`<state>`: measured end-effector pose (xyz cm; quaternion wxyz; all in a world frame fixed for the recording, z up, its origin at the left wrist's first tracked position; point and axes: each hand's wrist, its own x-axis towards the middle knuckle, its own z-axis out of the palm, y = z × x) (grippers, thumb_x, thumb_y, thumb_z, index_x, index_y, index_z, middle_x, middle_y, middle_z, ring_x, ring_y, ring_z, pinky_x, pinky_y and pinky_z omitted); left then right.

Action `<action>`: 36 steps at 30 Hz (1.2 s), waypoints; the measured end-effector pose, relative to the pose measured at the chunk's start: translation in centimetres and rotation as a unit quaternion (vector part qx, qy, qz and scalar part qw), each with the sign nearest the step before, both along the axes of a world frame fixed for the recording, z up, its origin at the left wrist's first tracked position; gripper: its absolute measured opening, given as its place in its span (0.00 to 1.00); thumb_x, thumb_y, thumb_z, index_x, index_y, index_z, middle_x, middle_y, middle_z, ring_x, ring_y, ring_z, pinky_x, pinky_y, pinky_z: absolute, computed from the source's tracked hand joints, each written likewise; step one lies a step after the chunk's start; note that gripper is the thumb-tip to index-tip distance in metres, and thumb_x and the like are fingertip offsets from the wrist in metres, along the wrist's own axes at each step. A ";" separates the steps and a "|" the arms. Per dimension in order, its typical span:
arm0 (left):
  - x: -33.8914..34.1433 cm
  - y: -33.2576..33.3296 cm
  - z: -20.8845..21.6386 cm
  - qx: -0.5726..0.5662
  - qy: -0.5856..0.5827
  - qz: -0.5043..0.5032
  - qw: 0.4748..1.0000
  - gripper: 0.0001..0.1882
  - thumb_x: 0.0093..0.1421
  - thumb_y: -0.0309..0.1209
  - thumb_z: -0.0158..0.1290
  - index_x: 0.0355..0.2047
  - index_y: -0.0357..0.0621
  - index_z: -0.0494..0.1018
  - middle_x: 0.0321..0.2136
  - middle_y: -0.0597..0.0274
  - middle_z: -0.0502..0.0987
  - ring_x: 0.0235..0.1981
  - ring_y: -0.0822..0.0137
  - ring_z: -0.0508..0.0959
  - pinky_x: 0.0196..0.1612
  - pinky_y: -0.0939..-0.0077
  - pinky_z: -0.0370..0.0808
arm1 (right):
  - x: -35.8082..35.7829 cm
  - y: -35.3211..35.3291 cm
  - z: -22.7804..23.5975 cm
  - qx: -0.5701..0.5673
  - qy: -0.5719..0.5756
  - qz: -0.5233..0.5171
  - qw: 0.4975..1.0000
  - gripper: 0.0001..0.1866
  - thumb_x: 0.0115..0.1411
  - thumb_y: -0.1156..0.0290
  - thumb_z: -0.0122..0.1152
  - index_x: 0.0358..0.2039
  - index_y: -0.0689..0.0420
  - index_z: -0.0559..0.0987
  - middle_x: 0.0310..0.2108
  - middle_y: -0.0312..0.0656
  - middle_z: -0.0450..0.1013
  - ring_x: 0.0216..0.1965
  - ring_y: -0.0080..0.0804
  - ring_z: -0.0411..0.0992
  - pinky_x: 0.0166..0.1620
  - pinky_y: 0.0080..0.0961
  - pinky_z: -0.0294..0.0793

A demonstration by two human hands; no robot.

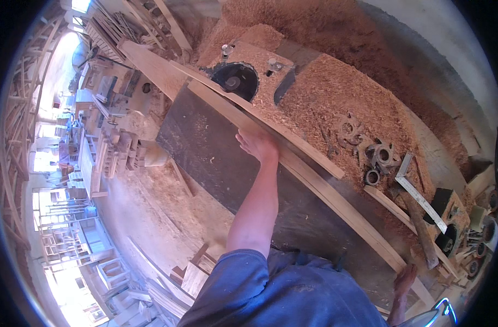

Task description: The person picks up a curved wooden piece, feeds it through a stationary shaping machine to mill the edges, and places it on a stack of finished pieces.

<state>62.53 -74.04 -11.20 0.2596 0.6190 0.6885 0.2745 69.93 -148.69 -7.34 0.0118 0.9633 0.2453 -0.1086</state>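
Long board [341, 206]: laid across dark table [216, 147], far left to near right, beside wooden strip [309, 154] and black toothed disc [234, 82]. Left hand [260, 146]: mid-board, fingers extended, slightly parted, unclenched, presumably pressing it steady. Right hand [406, 278]: touching near-right end, presumably supporting length; finger closure cannot be told

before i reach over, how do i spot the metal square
Start at the dark machine table and look across the long wooden plank to the wood shavings. Toward their right end, past the ring-shaped metal parts, lies the metal square. Its pale, straight-edged L shape differs from those rounded parts and the brown stick beside it.
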 end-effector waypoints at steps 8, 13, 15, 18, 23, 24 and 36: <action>1.4 2.6 0.6 0.036 0.030 0.004 0.999 0.29 0.67 0.30 0.42 0.64 0.29 0.51 0.65 0.35 0.56 0.71 0.43 0.49 0.70 0.46 0.46 | 4.3 4.9 1.8 -0.018 0.074 -0.023 0.997 0.20 0.64 0.73 0.50 0.54 0.68 0.70 0.53 0.66 0.67 0.57 0.68 0.63 0.60 0.52 0.64; 1.6 3.8 -0.3 0.041 0.027 0.006 0.999 0.32 0.66 0.31 0.44 0.66 0.28 0.48 0.67 0.35 0.53 0.71 0.42 0.48 0.70 0.46 0.46 | 4.3 4.5 0.7 0.030 -0.023 0.044 0.998 0.20 0.63 0.73 0.50 0.54 0.66 0.71 0.51 0.65 0.68 0.54 0.66 0.65 0.57 0.52 0.66; 1.5 4.1 -0.8 0.053 0.013 0.006 0.999 0.34 0.65 0.31 0.45 0.65 0.25 0.48 0.67 0.36 0.53 0.71 0.41 0.47 0.70 0.43 0.47 | 4.3 4.8 1.1 0.024 -0.034 0.051 0.998 0.19 0.63 0.73 0.51 0.54 0.65 0.71 0.50 0.65 0.69 0.53 0.66 0.66 0.57 0.52 0.66; 1.5 5.2 -0.4 0.037 0.028 0.006 0.999 0.34 0.65 0.32 0.44 0.66 0.25 0.47 0.67 0.36 0.52 0.71 0.42 0.46 0.70 0.44 0.47 | 4.2 6.6 1.7 0.018 0.011 0.019 1.000 0.18 0.62 0.74 0.52 0.52 0.64 0.73 0.49 0.63 0.69 0.53 0.66 0.66 0.56 0.53 0.66; 0.9 7.9 0.7 0.045 0.024 0.031 0.998 0.34 0.66 0.35 0.46 0.66 0.29 0.49 0.66 0.34 0.55 0.70 0.43 0.50 0.71 0.50 0.46 | 3.7 10.3 1.9 0.048 0.000 0.046 0.998 0.17 0.59 0.75 0.56 0.49 0.61 0.75 0.47 0.59 0.71 0.51 0.63 0.67 0.54 0.53 0.69; 0.7 8.3 0.5 0.047 0.022 0.039 0.998 0.34 0.66 0.35 0.46 0.66 0.29 0.50 0.66 0.34 0.56 0.70 0.43 0.50 0.71 0.50 0.46 | 3.7 10.5 1.9 0.050 -0.005 0.047 0.998 0.16 0.58 0.75 0.56 0.49 0.61 0.75 0.47 0.59 0.71 0.51 0.62 0.68 0.53 0.52 0.69; 0.2 10.6 -0.2 0.027 0.101 -0.004 0.994 0.34 0.65 0.37 0.46 0.69 0.41 0.51 0.69 0.46 0.54 0.71 0.42 0.48 0.70 0.48 0.46 | 3.1 12.8 2.2 0.072 -0.019 0.045 0.996 0.15 0.55 0.76 0.55 0.44 0.61 0.76 0.42 0.57 0.71 0.45 0.61 0.68 0.46 0.52 0.70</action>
